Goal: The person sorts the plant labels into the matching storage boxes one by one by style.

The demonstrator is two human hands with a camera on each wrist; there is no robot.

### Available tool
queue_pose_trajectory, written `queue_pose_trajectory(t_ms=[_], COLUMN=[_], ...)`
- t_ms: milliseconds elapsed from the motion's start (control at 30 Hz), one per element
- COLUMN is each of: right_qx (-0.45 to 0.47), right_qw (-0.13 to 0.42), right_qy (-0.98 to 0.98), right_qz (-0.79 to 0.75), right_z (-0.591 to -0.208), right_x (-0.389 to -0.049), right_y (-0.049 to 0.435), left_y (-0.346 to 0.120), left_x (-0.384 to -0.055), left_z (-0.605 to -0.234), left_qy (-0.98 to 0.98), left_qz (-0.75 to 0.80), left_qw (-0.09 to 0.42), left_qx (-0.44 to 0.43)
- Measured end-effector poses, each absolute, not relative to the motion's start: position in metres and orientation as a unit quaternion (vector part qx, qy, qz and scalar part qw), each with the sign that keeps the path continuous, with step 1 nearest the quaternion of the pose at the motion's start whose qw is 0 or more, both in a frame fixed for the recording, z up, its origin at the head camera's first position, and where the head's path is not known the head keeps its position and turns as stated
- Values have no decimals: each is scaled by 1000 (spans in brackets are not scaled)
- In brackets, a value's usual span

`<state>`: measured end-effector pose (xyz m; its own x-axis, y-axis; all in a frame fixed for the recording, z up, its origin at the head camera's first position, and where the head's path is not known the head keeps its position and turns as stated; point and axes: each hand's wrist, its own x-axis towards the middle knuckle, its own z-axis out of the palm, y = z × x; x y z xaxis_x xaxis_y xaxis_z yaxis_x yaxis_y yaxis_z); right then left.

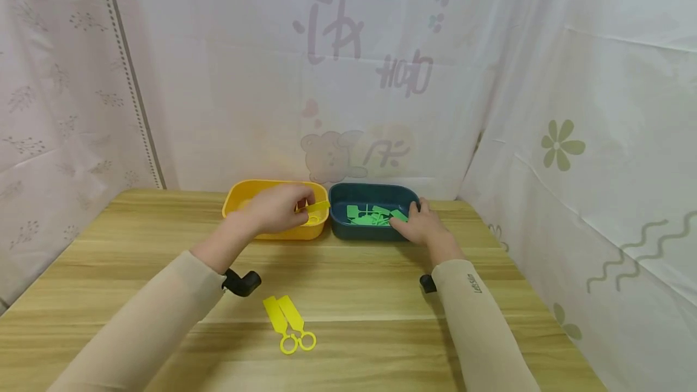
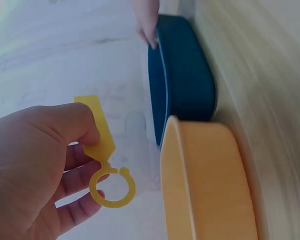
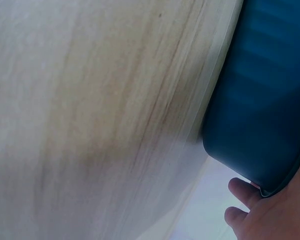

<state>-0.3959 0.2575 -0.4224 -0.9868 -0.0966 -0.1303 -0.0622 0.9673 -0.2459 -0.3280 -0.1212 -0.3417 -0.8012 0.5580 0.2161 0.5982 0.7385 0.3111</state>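
Note:
My left hand pinches a flat yellow ring tag between thumb and fingers. Its blade narrows to a neck, with a split ring hanging below. In the head view this hand is above the yellow bin, where more yellow pieces lie, partly hidden. At the right front corner of the dark blue bin, my right hand holds the rim, thumb on the inner side and fingers past the end wall. Several light green tags lie piled in that bin. The right wrist view hides the thumb.
Two yellow ring tags lie side by side on the wooden table, nearer the front. Both bins stand side by side near the table's back edge. A pale printed curtain hangs behind and along the sides.

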Motion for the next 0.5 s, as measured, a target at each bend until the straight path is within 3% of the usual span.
queue_pose_trajectory(t_ms=[500], right_qx=[-36], right_qw=[66], right_qy=[988], right_qz=[-134], right_z=[-422], right_x=[-396], right_y=[257], left_y=[-142], left_x=[-343], left_z=[-343], left_qy=[-944], left_qz=[-193], left_qw=[71], left_qx=[-259])
